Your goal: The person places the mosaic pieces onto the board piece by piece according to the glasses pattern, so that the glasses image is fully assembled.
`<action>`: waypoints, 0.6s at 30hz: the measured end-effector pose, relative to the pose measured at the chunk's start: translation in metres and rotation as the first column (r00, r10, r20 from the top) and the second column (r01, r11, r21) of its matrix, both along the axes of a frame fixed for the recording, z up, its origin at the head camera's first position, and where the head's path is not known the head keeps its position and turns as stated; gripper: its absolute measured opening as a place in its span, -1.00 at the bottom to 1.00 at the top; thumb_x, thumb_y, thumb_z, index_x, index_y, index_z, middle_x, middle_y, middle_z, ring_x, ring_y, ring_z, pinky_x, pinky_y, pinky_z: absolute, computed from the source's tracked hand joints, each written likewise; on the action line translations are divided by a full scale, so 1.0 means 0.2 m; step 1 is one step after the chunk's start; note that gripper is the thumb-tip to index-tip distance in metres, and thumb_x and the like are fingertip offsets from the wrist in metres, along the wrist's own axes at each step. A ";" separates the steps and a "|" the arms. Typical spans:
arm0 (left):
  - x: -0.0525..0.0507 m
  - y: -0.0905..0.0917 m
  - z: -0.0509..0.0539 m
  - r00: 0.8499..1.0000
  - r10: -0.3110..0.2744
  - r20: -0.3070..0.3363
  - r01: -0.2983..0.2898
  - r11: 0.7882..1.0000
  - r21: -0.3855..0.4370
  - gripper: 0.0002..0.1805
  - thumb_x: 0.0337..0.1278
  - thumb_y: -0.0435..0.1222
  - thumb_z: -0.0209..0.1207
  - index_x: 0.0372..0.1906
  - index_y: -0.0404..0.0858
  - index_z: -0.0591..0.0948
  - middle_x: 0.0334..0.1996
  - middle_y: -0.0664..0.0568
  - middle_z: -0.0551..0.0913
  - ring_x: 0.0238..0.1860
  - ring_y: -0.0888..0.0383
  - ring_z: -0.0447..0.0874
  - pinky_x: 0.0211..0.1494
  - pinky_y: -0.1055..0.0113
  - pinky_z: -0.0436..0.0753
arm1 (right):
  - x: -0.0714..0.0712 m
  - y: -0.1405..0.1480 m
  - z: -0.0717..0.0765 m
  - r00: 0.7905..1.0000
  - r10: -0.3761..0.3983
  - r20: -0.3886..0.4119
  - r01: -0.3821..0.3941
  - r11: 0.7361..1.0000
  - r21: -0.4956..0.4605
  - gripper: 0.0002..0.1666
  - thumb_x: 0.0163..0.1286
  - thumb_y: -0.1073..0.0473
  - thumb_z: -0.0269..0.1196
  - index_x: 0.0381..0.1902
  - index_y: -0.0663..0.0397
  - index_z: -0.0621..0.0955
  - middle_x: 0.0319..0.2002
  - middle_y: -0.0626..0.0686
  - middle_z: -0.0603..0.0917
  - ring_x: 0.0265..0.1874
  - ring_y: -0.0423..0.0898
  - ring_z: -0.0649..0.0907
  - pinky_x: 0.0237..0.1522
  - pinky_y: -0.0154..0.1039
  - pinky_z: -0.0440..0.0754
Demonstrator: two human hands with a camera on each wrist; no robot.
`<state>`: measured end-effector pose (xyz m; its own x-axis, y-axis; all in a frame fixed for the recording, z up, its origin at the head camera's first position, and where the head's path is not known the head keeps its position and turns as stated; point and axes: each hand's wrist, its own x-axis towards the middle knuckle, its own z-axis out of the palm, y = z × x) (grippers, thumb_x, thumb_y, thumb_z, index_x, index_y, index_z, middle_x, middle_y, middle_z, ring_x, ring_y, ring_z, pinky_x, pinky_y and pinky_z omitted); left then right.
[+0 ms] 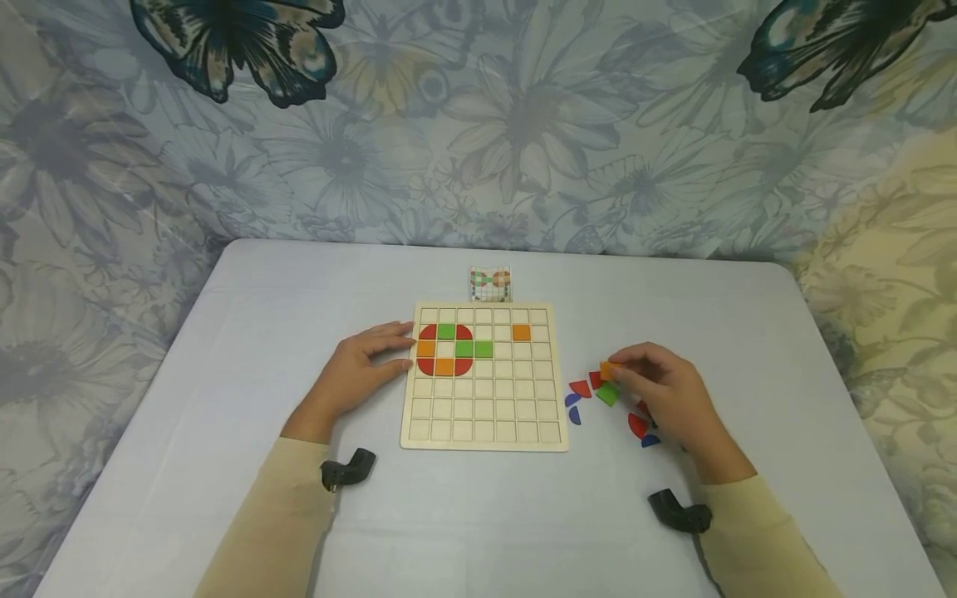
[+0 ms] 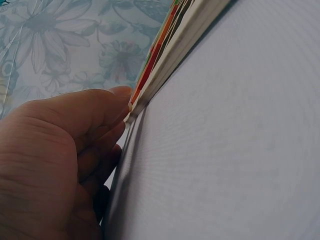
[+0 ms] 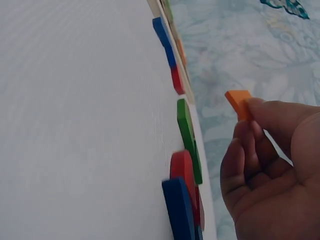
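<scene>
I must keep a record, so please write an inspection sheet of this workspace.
Surface: white-covered table
Job's things: grid board, partly filled; small printed card beyond it; loose coloured pieces at its right
Clutter: nothing seen
Hands: left hand touches the board's left edge; right hand pinches an orange piece
Cables: dark line beside right sleeve; cable or shadow, cannot tell
Surroundings: flowered backdrop with butterflies

Grid board (image 1: 484,388) on the table (image 1: 478,523), card (image 1: 490,285) just behind it, loose pieces (image 1: 607,394) to its right
</scene>
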<state>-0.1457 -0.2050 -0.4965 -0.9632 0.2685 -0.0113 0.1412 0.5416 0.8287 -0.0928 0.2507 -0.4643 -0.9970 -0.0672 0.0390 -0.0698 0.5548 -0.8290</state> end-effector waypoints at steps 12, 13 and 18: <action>0.00 0.00 0.00 1.000 -0.002 -0.004 0.002 1.000 -0.007 -0.58 0.36 -0.26 0.50 0.28 -0.14 0.80 0.47 0.25 0.57 0.59 0.10 0.34 0.65 -0.07 0.24 | -0.13 -0.13 -0.01 0.998 0.054 0.027 -0.054 0.998 -0.026 -0.84 0.58 0.17 0.41 0.02 0.08 0.74 -0.06 0.03 0.79 -0.14 0.03 0.72 -0.10 -0.43 0.69; 0.00 0.00 0.00 1.000 -0.002 -0.003 0.002 1.000 -0.005 -0.58 0.36 -0.25 0.50 0.28 -0.14 0.80 0.47 0.25 0.57 0.59 0.10 0.34 0.65 -0.07 0.24 | -0.14 -0.14 -0.01 0.998 0.059 0.029 -0.058 0.998 -0.026 -0.84 0.58 0.18 0.41 0.02 0.08 0.74 -0.06 0.02 0.79 -0.15 0.04 0.72 -0.12 -0.42 0.70; 0.00 -0.01 0.00 1.000 -0.002 0.003 0.002 1.000 0.004 -0.57 0.35 -0.25 0.51 0.27 -0.14 0.80 0.47 0.26 0.56 0.59 0.10 0.33 0.65 -0.08 0.25 | -0.18 -0.17 -0.01 0.994 0.091 0.055 -0.089 0.996 -0.030 -0.82 0.58 0.17 0.41 0.07 0.03 0.77 -0.03 0.00 0.77 -0.23 0.05 0.70 -0.21 -0.32 0.69</action>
<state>-0.1454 -0.2061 -0.4971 -0.9627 0.2701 -0.0129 0.1399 0.5383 0.8311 -0.1296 0.2162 -0.4671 -0.9876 -0.1562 -0.0142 -0.0709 0.5257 -0.8477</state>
